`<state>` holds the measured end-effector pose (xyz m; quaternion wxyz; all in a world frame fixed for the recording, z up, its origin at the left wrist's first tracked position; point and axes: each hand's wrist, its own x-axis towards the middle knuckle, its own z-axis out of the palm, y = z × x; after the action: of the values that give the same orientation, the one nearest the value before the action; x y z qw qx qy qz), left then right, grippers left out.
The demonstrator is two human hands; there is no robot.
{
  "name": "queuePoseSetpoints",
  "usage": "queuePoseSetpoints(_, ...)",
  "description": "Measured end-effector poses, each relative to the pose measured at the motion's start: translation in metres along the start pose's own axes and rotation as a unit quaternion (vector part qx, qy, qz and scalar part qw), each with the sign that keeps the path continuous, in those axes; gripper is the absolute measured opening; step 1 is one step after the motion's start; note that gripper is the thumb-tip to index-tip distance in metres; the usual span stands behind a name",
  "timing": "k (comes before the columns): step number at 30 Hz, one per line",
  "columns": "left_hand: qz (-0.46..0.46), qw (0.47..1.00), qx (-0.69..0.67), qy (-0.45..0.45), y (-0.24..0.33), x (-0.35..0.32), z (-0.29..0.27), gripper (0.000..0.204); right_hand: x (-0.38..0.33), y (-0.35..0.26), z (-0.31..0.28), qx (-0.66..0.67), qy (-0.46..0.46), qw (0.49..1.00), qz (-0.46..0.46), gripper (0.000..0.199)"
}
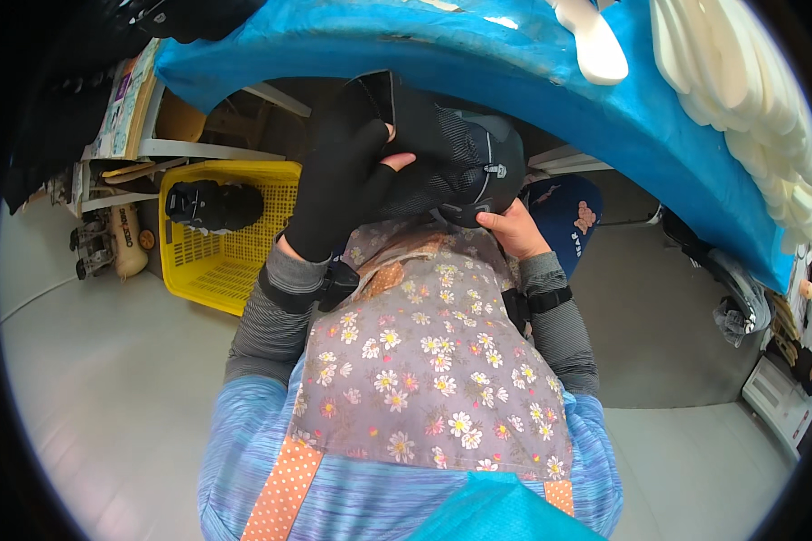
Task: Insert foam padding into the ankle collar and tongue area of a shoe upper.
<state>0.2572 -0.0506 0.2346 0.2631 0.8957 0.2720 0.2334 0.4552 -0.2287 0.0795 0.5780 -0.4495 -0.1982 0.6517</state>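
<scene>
Over my lap I hold a black boot (pixel 465 162), with ribbed grey-black fabric and a small pale mark near its smooth rounded end. My left hand (pixel 356 176), in a black glove with bare fingertips, is closed on the part of it with the upright opening. Most of that hand's fingers are hard to tell apart from the black material. My bare right hand (pixel 518 231) grips the lower right edge of the boot, thumb on top and the other fingers mostly hidden underneath.
A yellow plastic basket (pixel 230 169) with black footwear (pixel 215 206) in it stands at my left. Ahead curves a table with a blue cover (pixel 478 50). White foot-shaped pieces (pixel 740 90) lie in a row at its right, one (pixel 602 54) apart. A white box (pixel 774 397) stands far right.
</scene>
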Motion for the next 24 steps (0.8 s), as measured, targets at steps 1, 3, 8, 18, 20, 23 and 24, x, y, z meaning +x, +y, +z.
queuePoseSetpoints(1, -0.001, 1.000, 0.000, 0.000, 0.002, -0.001, 0.001, 0.036, 0.001, 0.001, -0.001, 0.013, -0.010, 1.000, 0.005, 0.043)
queuePoseSetpoints(3, -0.143, 0.919, -0.367, 0.005, 0.009, 0.000, 0.004, 0.047, -0.001, 0.005, 0.001, 0.057, -0.018, 0.998, 0.001, 0.044)
queuePoseSetpoints(8, -0.164, 0.870, -0.426, -0.184, -0.017, -0.040, 0.008, 0.064, 0.000, 0.009, 0.008, 0.180, -0.038, 0.983, -0.007, 0.047)
queuePoseSetpoints(18, 0.086, 0.993, -0.047, -0.064, 0.038, -0.022, 0.007, 0.031, -0.018, -0.016, 0.025, 0.088, 0.026, 0.994, -0.053, 0.051)
queuePoseSetpoints(20, 0.157, 0.987, 0.018, -0.025, 0.043, -0.013, 0.012, 0.030, -0.022, -0.022, 0.028, 0.116, -0.005, 0.989, -0.091, 0.057)
queuePoseSetpoints(23, 0.144, 0.988, -0.048, -0.035, 0.030, 0.015, 0.032, 0.033, -0.019, -0.021, 0.027, 0.198, 0.006, 0.976, -0.095, 0.065)
queuePoseSetpoints(24, 0.178, 0.984, 0.014, 0.006, 0.019, 0.020, 0.043, 0.028, -0.018, -0.017, 0.026, 0.225, -0.005, 0.970, -0.098, 0.065)
